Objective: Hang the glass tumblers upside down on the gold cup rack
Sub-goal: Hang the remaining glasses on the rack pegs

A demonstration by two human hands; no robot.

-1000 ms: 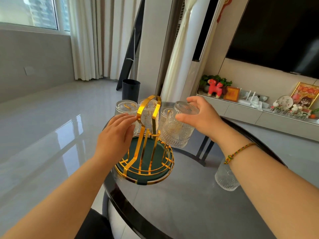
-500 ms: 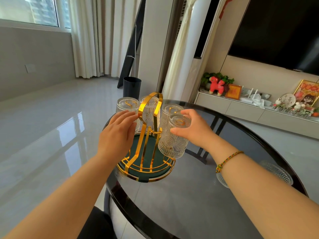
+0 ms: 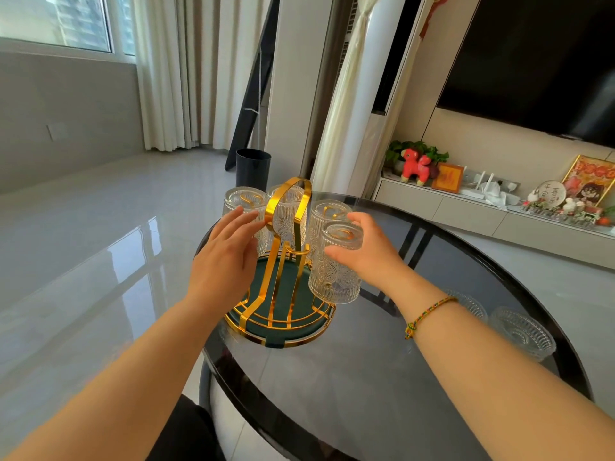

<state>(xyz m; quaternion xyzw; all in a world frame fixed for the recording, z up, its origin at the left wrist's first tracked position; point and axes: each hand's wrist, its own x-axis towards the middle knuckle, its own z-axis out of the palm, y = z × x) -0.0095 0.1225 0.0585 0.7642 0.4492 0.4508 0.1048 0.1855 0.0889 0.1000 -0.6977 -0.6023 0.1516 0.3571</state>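
The gold cup rack (image 3: 289,227) with a dark green base stands on the round dark glass table (image 3: 382,377). Several ribbed glass tumblers hang upside down on it, one at the far left (image 3: 240,202) and one at the back right (image 3: 327,211). My right hand (image 3: 369,252) grips the nearest tumbler (image 3: 336,271), which sits upside down on a rack arm at the front right. My left hand (image 3: 226,257) rests with fingers spread against the left side of the rack, touching the left tumbler.
Two more ribbed glass tumblers (image 3: 522,332) lie on the table to the right, past my right forearm. A black bin (image 3: 253,168) stands on the floor behind the table. A low TV cabinet (image 3: 466,211) with ornaments runs along the right wall.
My right hand has brought the tumbler down from above the rack and lowered it upside down over the front right arm. The left hand has stayed at the rack.
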